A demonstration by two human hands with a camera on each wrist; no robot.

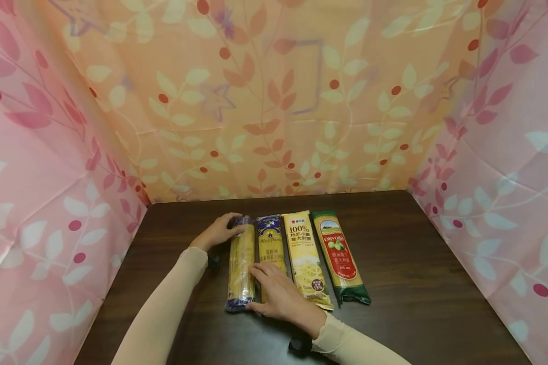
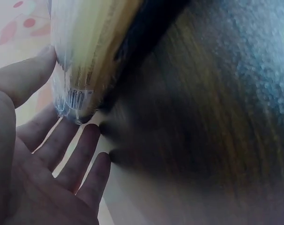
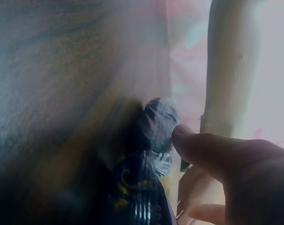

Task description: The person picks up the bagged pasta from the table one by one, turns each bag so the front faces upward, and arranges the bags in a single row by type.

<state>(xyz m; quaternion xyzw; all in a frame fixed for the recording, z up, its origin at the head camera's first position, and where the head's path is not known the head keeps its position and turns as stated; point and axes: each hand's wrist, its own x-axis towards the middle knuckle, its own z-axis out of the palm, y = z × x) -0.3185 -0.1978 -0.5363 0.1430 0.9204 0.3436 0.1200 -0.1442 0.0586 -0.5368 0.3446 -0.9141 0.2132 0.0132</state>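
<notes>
A clear-wrapped packet of spaghetti (image 1: 242, 261) with dark blue ends lies leftmost in a row of pasta packets. At its far end is my left hand (image 1: 216, 232), thumb laid against the wrap. The left wrist view shows those fingers (image 2: 69, 150) spread and gently bent at the packet's end by the barcode. My right hand (image 1: 285, 299) reaches across the second packet, yellow and blue (image 1: 270, 241). Its fingertips rest by the first packet's right side, the thumb (image 3: 198, 143) touching the near blue end.
To the right lie a pale yellow pasta packet (image 1: 303, 253) and a green-ended packet with a red label (image 1: 340, 253), slightly slanted. All are on a dark wooden table (image 1: 406, 274). Patterned cloth (image 1: 278, 101) walls the back and both sides.
</notes>
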